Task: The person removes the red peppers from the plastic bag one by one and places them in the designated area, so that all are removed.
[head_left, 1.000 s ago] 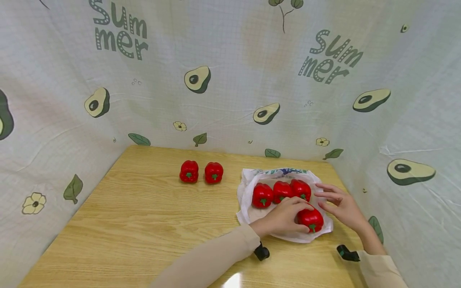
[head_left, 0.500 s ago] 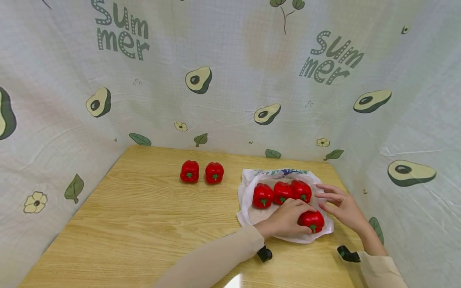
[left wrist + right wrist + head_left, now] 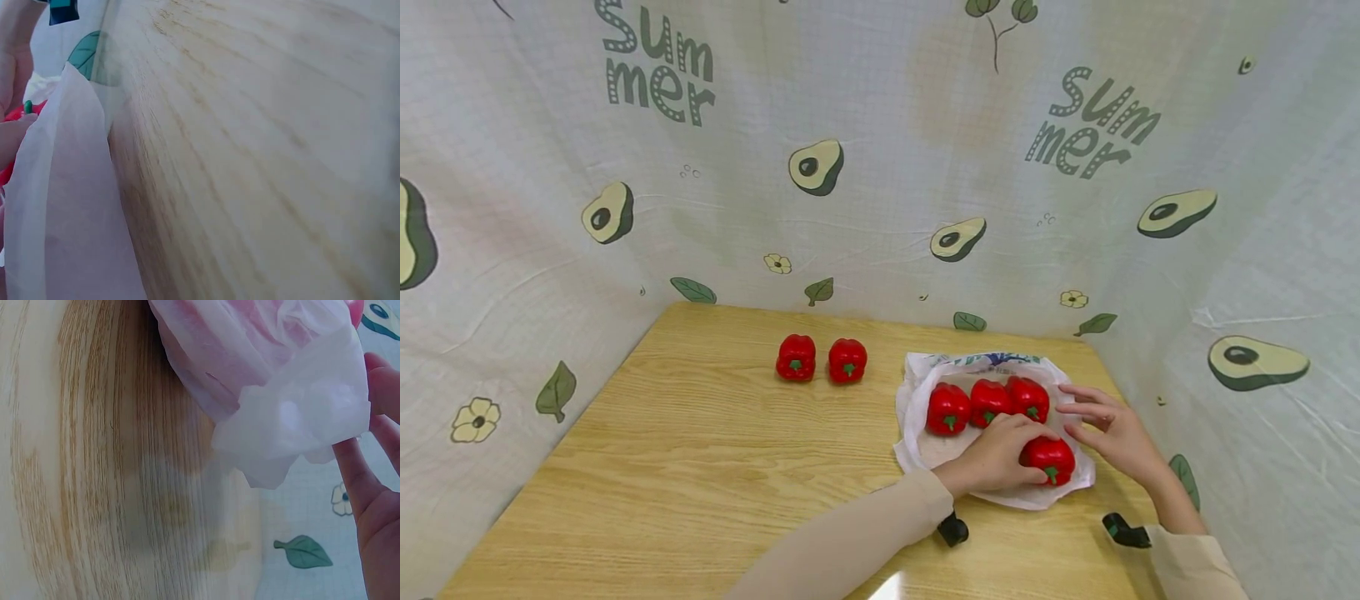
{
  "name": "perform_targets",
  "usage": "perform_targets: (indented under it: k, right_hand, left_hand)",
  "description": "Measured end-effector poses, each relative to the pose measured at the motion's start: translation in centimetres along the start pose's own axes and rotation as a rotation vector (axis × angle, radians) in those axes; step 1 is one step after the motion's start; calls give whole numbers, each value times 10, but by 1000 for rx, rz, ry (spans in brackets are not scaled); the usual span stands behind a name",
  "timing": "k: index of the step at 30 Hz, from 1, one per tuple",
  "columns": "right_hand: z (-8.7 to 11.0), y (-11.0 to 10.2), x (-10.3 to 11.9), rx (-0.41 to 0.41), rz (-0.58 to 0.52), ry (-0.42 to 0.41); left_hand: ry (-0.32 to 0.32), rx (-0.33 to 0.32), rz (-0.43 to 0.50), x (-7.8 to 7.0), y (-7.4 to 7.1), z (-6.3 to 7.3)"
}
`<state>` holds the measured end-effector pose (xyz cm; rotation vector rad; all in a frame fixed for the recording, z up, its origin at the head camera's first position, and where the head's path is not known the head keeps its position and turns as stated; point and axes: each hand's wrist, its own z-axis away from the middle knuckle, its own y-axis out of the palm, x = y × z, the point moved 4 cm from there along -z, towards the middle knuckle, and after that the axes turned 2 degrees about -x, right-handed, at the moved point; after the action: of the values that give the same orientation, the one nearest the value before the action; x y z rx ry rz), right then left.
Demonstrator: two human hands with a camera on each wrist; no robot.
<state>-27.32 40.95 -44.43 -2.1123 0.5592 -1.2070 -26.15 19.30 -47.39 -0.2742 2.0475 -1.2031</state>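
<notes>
My left hand (image 3: 1003, 454) grips a shiny red bell pepper (image 3: 1049, 461) by its left side, fingers over the top and thumb low near the green stem. That pepper lies in the front right of an opened white plastic bag (image 3: 910, 417). Behind it in the bag sit three more peppers in a row: the left one (image 3: 948, 410), the middle one (image 3: 988, 402) and the right one (image 3: 1028, 398). My right hand (image 3: 1116, 435) stands at the bag's right rim, fingers spread and lightly bent. In the right wrist view, its fingertips meet the thin plastic edge (image 3: 306, 412).
Two more red peppers stand towards the back of the wooden table (image 3: 700, 433), a left one (image 3: 796, 358) and a right one (image 3: 847, 361). A printed cloth (image 3: 880, 200) with avocados hangs behind the table and along both sides.
My left hand has shifted slightly to the right with the pepper, settling inside the bag. The right hand holds nearly the same place, and the view has drifted a little.
</notes>
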Motion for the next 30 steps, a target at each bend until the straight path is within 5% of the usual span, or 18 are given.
perform_targets:
  k: [12, 30]
  right_hand:
    - [-1, 4, -1, -9, -5, -1]
    - [-5, 6, 1, -16, -10, -20]
  left_hand:
    - [1, 4, 10, 8, -10, 8]
    - [62, -8, 64, 25, -80, 44]
